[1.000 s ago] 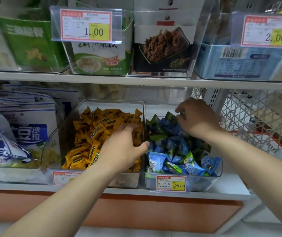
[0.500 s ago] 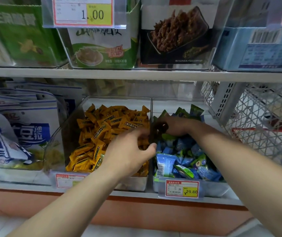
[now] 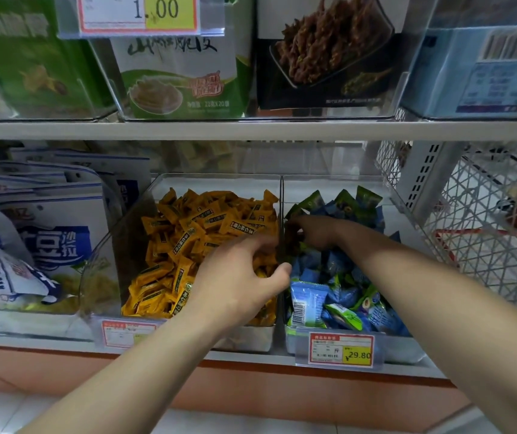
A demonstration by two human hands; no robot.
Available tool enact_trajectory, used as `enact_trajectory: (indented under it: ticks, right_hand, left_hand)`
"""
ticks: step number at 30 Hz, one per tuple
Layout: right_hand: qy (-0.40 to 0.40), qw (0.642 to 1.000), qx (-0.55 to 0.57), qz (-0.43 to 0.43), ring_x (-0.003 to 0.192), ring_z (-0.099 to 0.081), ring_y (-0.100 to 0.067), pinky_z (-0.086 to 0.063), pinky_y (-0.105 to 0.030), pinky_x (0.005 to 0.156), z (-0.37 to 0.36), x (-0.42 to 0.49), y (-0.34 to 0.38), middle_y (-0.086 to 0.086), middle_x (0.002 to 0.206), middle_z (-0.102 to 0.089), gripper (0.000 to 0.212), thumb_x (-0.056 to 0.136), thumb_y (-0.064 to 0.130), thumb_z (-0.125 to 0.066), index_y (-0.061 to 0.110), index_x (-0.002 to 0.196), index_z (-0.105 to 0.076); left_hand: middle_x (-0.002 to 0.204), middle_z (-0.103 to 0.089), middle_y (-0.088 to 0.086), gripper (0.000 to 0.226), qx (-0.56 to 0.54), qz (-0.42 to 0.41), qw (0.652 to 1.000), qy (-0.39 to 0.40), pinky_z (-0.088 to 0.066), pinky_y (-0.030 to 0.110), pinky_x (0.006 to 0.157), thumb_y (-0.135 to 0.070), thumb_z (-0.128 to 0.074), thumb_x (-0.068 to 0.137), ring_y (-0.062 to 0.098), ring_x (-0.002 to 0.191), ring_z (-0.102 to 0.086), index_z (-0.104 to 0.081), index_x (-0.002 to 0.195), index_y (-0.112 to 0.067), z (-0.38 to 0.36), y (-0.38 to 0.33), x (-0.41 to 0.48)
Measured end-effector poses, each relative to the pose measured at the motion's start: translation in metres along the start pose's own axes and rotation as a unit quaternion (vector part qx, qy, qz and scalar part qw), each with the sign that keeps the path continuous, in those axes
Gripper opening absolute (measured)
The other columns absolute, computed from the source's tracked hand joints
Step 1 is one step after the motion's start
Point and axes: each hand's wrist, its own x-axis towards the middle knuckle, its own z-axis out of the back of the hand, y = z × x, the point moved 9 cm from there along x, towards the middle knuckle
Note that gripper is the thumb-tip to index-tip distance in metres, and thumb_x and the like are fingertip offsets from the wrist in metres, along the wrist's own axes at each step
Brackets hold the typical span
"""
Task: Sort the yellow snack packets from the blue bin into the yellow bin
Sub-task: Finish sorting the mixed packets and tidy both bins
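The small, crinkly yellow snack packets [image 3: 200, 233] lie heaped in the clear plastic yellow bin [image 3: 116, 261], just left of the clear divider wall [image 3: 281, 208]. No stray one shows plainly right of that wall, among the blue and green packets [image 3: 338, 277] of the clear plastic blue bin [image 3: 402, 347]. The right hand [image 3: 313, 234] has come from well right of the divider wall to sit close against it. Its grip is curled down into the pile, and I cannot tell whether it has hold of a packet. The left hand [image 3: 238, 283] has edged closer from the left, fingers bent and thumb at the wall. What its grip holds, if anything, I cannot tell either. A pick beside the wall looks to be under way.
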Motion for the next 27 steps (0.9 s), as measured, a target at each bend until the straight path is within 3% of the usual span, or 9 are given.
enact_trajectory:
  ticks: [2,6,8,11,14,17,21,25,27]
  right_hand:
    - [-0.008,1.0,-0.017,0.005,0.123,-0.054,-0.03,-0.044,-0.035,0.097,-0.001,0.0,0.002,-0.016,0.139,-0.053,0.039,0.1,0.008,-0.046,0.008,0.138,-0.05]
    - [0.053,0.998,-0.039,0.018,0.115,-0.06,-0.029,-0.048,-0.039,0.097,-0.015,0.0,0.004,-0.015,0.131,-0.06,0.033,0.099,0.011,-0.053,0.009,0.132,-0.058]
    - [0.032,0.998,-0.049,0.008,0.117,-0.058,-0.028,-0.048,-0.037,0.097,-0.01,-0.001,0.003,-0.012,0.134,-0.057,0.033,0.1,0.008,-0.047,0.014,0.13,-0.061]
    - [0.017,0.997,-0.068,-0.022,0.12,-0.055,-0.029,-0.046,-0.032,0.093,-0.007,-0.003,-0.001,-0.011,0.139,-0.052,0.038,0.103,0.008,-0.038,0.019,0.131,-0.06]
    - [0.03,0.998,-0.058,-0.02,0.115,-0.059,-0.028,-0.048,-0.031,0.088,-0.009,-0.006,0.002,-0.01,0.135,-0.057,0.038,0.101,0.006,-0.04,0.016,0.133,-0.058]
    - [0.007,1.0,0.0,0.009,0.105,-0.062,-0.025,-0.044,-0.025,0.077,-0.002,-0.014,0.01,-0.01,0.123,-0.064,0.033,0.098,0.004,-0.044,0.014,0.122,-0.065]
    - [-0.088,0.98,0.178,0.032,0.086,-0.066,-0.008,-0.047,-0.02,0.072,0.036,-0.04,0.004,0.008,0.093,-0.073,0.005,0.089,0.031,-0.069,0.028,0.089,-0.072]
    - [-0.154,0.933,0.322,0.049,0.085,-0.07,0.0,-0.047,-0.01,0.072,0.066,-0.076,-0.005,0.01,0.089,-0.076,0.015,0.088,0.032,-0.073,0.019,0.092,-0.076]
    - [-0.168,0.922,0.344,0.053,0.087,-0.07,-0.004,-0.049,-0.014,0.079,0.068,-0.09,-0.007,0.004,0.09,-0.077,0.023,0.09,0.033,-0.07,0.011,0.093,-0.076]
  left_hand:
    - [0.111,-0.065,-0.022,0.058,-0.002,0.002,1.0,0.002,-0.055,0.031,0.084,-0.068,-0.046,0.074,0.001,0.102,-0.06,-0.061,0.122,-0.039,0.0,0.0,0.0]
    - [0.114,-0.065,-0.022,0.058,-0.011,0.007,1.0,0.016,-0.055,0.03,0.085,-0.066,-0.048,0.074,0.002,0.104,-0.06,-0.06,0.124,-0.039,-0.002,0.001,0.001]
    - [0.116,-0.065,-0.022,0.06,-0.01,0.008,1.0,0.019,-0.055,0.029,0.086,-0.067,-0.047,0.074,0.002,0.106,-0.06,-0.06,0.125,-0.039,-0.002,0.0,0.0]
    - [0.114,-0.065,-0.022,0.059,-0.009,0.012,1.0,0.02,-0.055,0.03,0.086,-0.067,-0.048,0.074,0.002,0.104,-0.06,-0.06,0.125,-0.04,-0.001,-0.001,-0.001]
    - [0.112,-0.066,-0.021,0.055,-0.01,0.015,1.0,0.021,-0.056,0.032,0.084,-0.065,-0.052,0.076,0.003,0.103,-0.061,-0.06,0.124,-0.039,0.001,-0.002,-0.001]
    - [0.11,-0.067,-0.019,0.054,-0.011,0.014,1.0,0.018,-0.057,0.034,0.083,-0.064,-0.052,0.074,0.005,0.1,-0.062,-0.061,0.121,-0.039,0.002,-0.004,-0.001]
    - [0.106,-0.068,-0.02,0.053,-0.017,0.016,0.999,0.023,-0.058,0.033,0.081,-0.065,-0.052,0.073,0.004,0.097,-0.063,-0.062,0.118,-0.039,0.002,-0.003,-0.001]
    - [0.099,-0.064,-0.024,0.046,-0.012,0.018,0.999,0.029,-0.057,0.03,0.078,-0.064,-0.056,0.075,0.003,0.095,-0.063,-0.063,0.113,-0.04,0.002,-0.003,0.001]
    - [0.108,-0.067,-0.02,0.048,-0.005,0.022,0.999,0.031,-0.057,0.031,0.081,-0.062,-0.06,0.076,0.005,0.099,-0.062,-0.062,0.118,-0.039,0.002,-0.004,0.003]
